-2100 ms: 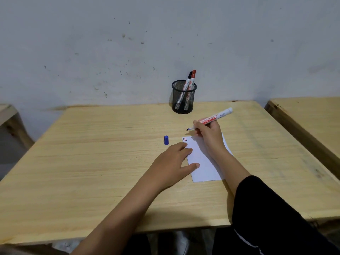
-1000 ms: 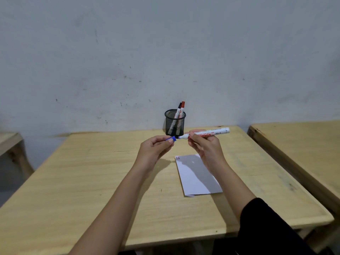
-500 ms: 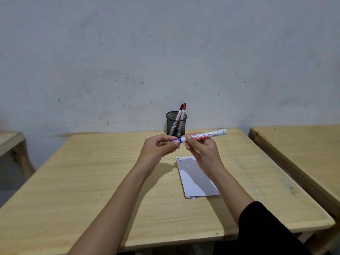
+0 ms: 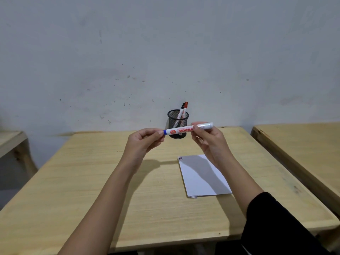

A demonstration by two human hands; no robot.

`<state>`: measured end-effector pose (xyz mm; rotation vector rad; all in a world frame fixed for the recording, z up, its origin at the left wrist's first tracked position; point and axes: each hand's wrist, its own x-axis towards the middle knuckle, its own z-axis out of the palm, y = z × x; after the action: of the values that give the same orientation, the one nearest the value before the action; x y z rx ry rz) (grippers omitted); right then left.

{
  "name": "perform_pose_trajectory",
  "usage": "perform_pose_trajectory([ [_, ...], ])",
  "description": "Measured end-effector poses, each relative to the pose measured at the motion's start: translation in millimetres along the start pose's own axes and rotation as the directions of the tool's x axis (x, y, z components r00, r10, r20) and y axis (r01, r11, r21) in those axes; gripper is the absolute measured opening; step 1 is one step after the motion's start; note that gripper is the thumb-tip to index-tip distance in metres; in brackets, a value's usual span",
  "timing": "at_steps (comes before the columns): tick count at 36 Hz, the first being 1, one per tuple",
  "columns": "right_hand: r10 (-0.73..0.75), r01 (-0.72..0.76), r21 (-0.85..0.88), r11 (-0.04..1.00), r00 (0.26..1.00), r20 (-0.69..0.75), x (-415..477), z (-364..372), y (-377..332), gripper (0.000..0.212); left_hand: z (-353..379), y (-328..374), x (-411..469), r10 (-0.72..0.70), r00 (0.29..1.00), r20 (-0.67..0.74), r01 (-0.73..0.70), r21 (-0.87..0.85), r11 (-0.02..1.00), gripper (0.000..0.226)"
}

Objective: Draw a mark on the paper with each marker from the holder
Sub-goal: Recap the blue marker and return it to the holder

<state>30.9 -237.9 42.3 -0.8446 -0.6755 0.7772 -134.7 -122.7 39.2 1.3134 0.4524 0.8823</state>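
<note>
I hold a white marker [image 4: 184, 130] with a blue cap level in the air, in front of the black mesh holder [image 4: 178, 126]. My left hand [image 4: 142, 142] pinches the capped blue end. My right hand [image 4: 208, 139] grips the barrel's other end. The cap sits on the marker. A black-capped marker [image 4: 182, 107] and a red-capped marker [image 4: 185, 105] stand in the holder at the table's far edge. The white paper [image 4: 202, 177] lies on the table below my right forearm, with small red, black and blue marks at its far left corner [image 4: 180, 158].
The wooden table [image 4: 110, 181] stands against a grey-white wall. A second wooden table [image 4: 303, 144] is close on the right, and part of another one [image 4: 11, 142] shows at the left. My right arm wears a black sleeve [image 4: 276, 227].
My left hand picked the blue cap up off the table and pushed it onto the marker's tip. Both hands rose from the paper, and the marker is now held level between them.
</note>
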Motion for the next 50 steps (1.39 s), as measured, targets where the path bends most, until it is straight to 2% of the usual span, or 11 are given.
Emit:
perform_pose_trajectory([
  [7, 0.088, -0.027, -0.357, 0.934, 0.984, 0.156, 7.5, -16.2, 10.0, 0.019, 0.9, 7.9, 18.0, 0.055, 0.993, -0.105, -0.056, -0.002, 0.998, 0.009],
  [11, 0.178, -0.014, -0.642, 0.767, 0.965, 0.192, 15.8, -10.2, 12.7, 0.025, 16.1, 14.2, 35.6, 0.107, 0.988, -0.107, -0.096, 0.103, 0.990, 0.010],
  [15, 0.188, 0.050, -0.774, 0.631, 0.958, 0.215, 31.2, 2.4, 12.3, 0.021, 33.0, 16.3, 59.7, 0.167, 0.985, -0.042, -0.150, 0.260, 0.954, 0.012],
  [21, 0.103, 0.095, -0.796, 0.598, 0.976, 0.194, 69.4, 3.2, 10.5, 0.015, 40.5, 12.6, 99.7, 0.236, 0.971, 0.030, -0.227, 0.413, 0.882, 0.016],
  [25, -0.061, 0.124, -0.764, 0.633, 0.992, 0.110, 102.2, -8.1, 6.1, 0.015, 27.8, -14.1, 123.4, 0.286, 0.958, 0.018, -0.226, 0.660, 0.716, 0.036],
  [30, -0.278, 0.173, -0.633, 0.754, 0.958, -0.070, 141.2, -18.5, 9.1, 0.008, 15.2, -69.0, 142.6, 0.083, 0.996, 0.025, -0.069, 0.807, 0.586, 0.077],
  [32, -0.338, 0.207, -0.605, 0.769, 0.935, -0.110, 152.8, -20.0, 10.8, 0.004, 18.4, -83.6, 147.0, 0.058, 0.998, 0.030, -0.060, 0.776, 0.628, 0.078],
  [35, -0.364, 0.206, -0.618, 0.759, 0.921, -0.140, 167.4, -22.8, 18.2, 0.004, 25.3, -97.7, 154.9, 0.060, 0.998, 0.034, -0.067, 0.689, 0.722, 0.055],
  [40, -0.334, 0.158, -0.710, 0.686, 0.936, -0.115, 182.1, -31.2, 38.9, 0.004, 28.3, -114.2, 168.8, 0.094, 0.995, -0.016, -0.064, 0.614, 0.787, 0.056],
  [44, -0.285, 0.105, -0.758, 0.644, 0.952, -0.110, 186.5, -36.5, 52.2, 0.008, 28.4, -117.4, 173.1, 0.105, 0.994, -0.020, -0.073, 0.596, 0.800, 0.057],
  [50, -0.226, 0.056, -0.762, 0.645, 0.967, -0.119, 191.8, -35.0, 54.4, 0.009, 24.2, -118.7, 175.9, 0.141, 0.990, 0.026, -0.122, 0.672, 0.730, 0.055],
])
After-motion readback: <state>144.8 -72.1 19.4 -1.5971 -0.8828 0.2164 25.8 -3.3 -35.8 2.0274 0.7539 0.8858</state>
